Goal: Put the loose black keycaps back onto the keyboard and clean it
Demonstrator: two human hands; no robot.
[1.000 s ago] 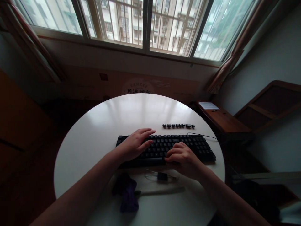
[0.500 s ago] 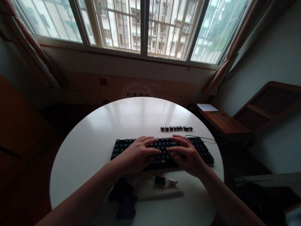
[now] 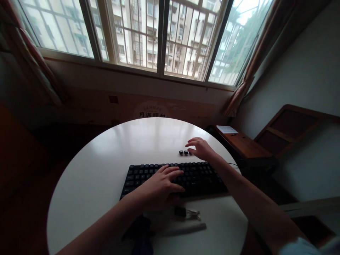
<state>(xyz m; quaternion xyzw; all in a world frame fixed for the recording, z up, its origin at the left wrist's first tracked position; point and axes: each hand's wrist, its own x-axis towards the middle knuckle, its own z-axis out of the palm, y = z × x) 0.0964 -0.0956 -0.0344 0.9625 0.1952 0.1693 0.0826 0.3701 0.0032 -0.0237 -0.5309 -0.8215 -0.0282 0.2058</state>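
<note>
- Window: cut off by the upper edge; I note it sits lower in my view than half a second ago, the camera having tilted.
- Round white table: likewise lower in view; its near edge runs out of the picture.
- Black keyboard: lies across the table in front of me. My left hand and right forearm cover parts of it, and its right end is hidden.
- My left hand: over the middle of the keyboard, as before, fingers spread and thumb apart, nothing seen in the grip. Whether it presses on the keys I cannot tell.
- My right hand: has left the keyboard for the row of keycaps beyond it; thumb and fingertips stand apart. Its palm side is turned from view.
- Dark purple bundle: dim, partly behind my left arm, cut off below.
- Pale stick: blurred, nearer me than the keyboard.
- Small black-bodied wire tool: between keyboard and stick, partly in shadow.
- Keycaps: the whole row showed earlier; now only its left end does, the right hand screening the remainder.
</note>
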